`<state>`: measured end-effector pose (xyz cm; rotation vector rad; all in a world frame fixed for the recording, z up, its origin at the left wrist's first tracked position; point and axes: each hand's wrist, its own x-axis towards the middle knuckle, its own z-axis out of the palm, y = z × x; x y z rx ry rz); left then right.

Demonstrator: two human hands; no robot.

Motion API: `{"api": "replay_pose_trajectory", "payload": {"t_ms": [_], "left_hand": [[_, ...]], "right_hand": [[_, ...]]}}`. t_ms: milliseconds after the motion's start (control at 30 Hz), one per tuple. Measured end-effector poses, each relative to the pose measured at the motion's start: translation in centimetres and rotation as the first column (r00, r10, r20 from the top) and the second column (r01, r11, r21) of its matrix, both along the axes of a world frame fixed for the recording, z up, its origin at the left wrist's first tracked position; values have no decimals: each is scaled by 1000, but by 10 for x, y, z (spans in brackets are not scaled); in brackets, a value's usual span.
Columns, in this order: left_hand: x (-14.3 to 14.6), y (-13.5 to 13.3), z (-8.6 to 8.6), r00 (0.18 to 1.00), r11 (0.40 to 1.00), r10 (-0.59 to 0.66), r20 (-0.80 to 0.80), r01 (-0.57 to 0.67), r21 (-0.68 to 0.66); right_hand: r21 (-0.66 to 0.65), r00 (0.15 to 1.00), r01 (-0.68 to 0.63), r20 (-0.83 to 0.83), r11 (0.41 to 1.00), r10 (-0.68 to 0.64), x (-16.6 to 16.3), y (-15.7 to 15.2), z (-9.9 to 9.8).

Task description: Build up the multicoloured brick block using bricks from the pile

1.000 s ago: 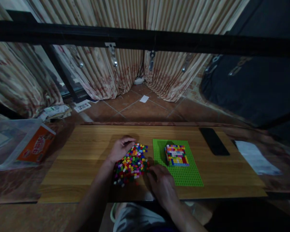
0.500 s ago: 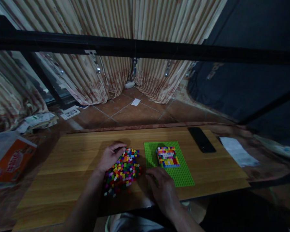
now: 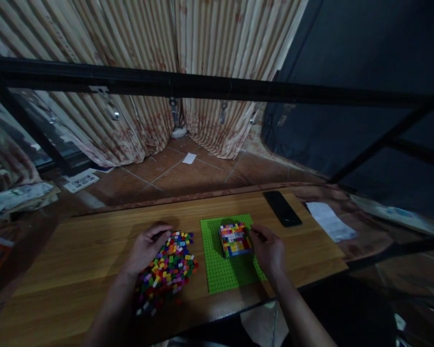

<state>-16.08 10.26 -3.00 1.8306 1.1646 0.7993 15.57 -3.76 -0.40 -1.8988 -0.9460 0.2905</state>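
A heap of small coloured bricks (image 3: 166, 270) lies on the wooden table (image 3: 94, 250). My left hand (image 3: 144, 248) rests at the heap's far left edge, fingers curled onto the bricks. To the right lies a green baseplate (image 3: 220, 267) with a multicoloured brick block (image 3: 234, 238) built on it. Over the baseplate's right side, my right hand (image 3: 268, 250) has its fingertips pinched close to the block's right edge. Whether a brick sits in that pinch is too small and dark to tell.
A black phone (image 3: 282, 208) lies at the table's far right, with a white paper (image 3: 329, 221) beyond it. A black metal bar (image 3: 202, 86) crosses the view above. Curtains hang behind; papers lie on the tiled floor at the left.
My right hand has moved from the table in front of the heap up and right onto the baseplate beside the block. The view has swung to the right. My left hand stays at the heap.
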Motion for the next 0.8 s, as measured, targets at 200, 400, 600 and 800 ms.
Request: {"api": "replay_pose_trajectory", "payload": {"t_ms": [200,400,600,800], "left_hand": [[-3,3,-5,1000,1000,-3,-18,3,0],[-3,4,-7,999,1000,-10,-30,10,17],[-1,3,-5,1000,1000,-11,-28,11,21],[0,1,-4,1000,999,-8,-16,9,31]], "right_hand": [[18,993,17,-114,1000,-14,-7,9,-3],[54,983,-1,-185,999,11,-7,8,-4],[24,993,-8,-114,1000,10,-3,6,-6],[28,987,-9,-159,1000,13,2,11,-10]]}}
